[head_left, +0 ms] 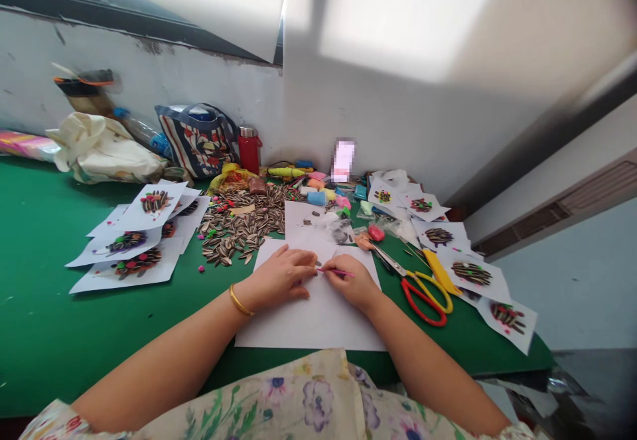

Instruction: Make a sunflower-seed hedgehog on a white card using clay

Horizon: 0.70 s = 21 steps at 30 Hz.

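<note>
White paper (308, 324) lies on the green table in front of me. My left hand (279, 277) rests on it, palm down with the fingers spread and nothing held. Pinched in my right hand (351, 281) is a thin pink tool (343, 273), its tip low over the paper near the left fingertips. A small dark piece (318, 263) shows between the two hands. Just beyond, a smaller white sheet (296, 218) carries a few dark bits. To its left spreads a pile of striped sunflower seeds (249, 224).
Scissors (418, 284) with red and yellow handles lie right of my right hand. Seed-decorated cards (149, 264) are stacked left, and more cards (472, 271) line the right edge. Clay lumps (316, 198), a red bottle (249, 150) and a striped bag (199, 141) stand behind.
</note>
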Each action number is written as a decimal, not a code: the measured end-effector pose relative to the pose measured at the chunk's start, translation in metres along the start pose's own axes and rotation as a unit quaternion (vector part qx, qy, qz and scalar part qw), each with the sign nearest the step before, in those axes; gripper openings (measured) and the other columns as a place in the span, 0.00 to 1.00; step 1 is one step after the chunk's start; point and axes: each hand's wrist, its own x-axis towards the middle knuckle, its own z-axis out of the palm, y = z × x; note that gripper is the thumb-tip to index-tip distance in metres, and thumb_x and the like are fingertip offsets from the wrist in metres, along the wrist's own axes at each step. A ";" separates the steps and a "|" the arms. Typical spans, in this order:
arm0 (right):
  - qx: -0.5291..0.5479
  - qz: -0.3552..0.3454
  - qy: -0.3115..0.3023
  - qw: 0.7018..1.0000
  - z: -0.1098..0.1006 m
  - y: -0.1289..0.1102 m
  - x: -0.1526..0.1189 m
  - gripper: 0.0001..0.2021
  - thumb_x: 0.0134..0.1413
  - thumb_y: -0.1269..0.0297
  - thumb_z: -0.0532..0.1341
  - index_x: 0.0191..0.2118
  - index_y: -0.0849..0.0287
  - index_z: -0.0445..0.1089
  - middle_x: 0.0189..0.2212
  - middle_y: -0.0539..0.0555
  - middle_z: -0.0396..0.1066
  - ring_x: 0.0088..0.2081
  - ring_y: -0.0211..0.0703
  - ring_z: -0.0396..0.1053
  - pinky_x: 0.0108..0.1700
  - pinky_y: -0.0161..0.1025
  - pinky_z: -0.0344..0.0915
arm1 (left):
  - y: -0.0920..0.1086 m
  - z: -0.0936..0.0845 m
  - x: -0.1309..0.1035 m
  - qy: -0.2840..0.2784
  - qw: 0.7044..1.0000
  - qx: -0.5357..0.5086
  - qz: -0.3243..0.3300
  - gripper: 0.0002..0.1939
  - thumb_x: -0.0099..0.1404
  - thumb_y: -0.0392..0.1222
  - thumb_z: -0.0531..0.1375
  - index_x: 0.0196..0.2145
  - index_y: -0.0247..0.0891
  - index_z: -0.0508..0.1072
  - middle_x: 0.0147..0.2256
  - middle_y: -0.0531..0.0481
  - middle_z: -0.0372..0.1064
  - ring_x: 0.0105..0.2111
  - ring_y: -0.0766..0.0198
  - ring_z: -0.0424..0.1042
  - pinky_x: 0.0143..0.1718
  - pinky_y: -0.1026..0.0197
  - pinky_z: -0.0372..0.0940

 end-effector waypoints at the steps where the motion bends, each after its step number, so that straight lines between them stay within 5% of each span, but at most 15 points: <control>1: 0.001 0.000 0.000 1.000 0.000 0.000 0.000 0.09 0.55 0.73 0.60 0.37 0.53 0.76 0.35 0.51 0.76 0.39 0.44 0.71 0.44 0.42 0.66 | 0.000 0.000 0.000 0.002 1.000 -0.007 -0.004 0.28 0.58 0.49 0.67 0.55 0.48 0.69 0.59 0.43 0.62 0.57 0.49 0.62 0.60 0.42 0.50; 13: -0.008 -0.074 0.024 0.997 -0.002 -0.008 -0.002 0.09 0.53 0.74 0.60 0.37 0.54 0.73 0.33 0.51 0.76 0.38 0.44 0.70 0.43 0.42 0.65 | 0.002 0.000 -0.001 0.020 0.998 -0.042 -0.033 0.28 0.55 0.47 0.70 0.52 0.45 0.68 0.59 0.44 0.63 0.57 0.52 0.63 0.61 0.44 0.50; 21: -0.049 -0.133 -0.023 0.990 0.002 -0.016 -0.003 0.07 0.53 0.74 0.59 0.35 0.55 0.69 0.33 0.52 0.73 0.37 0.44 0.68 0.43 0.42 0.62 | 0.001 0.001 -0.001 0.022 0.998 -0.049 -0.032 0.29 0.55 0.47 0.70 0.53 0.46 0.67 0.59 0.45 0.63 0.58 0.51 0.63 0.62 0.43 0.49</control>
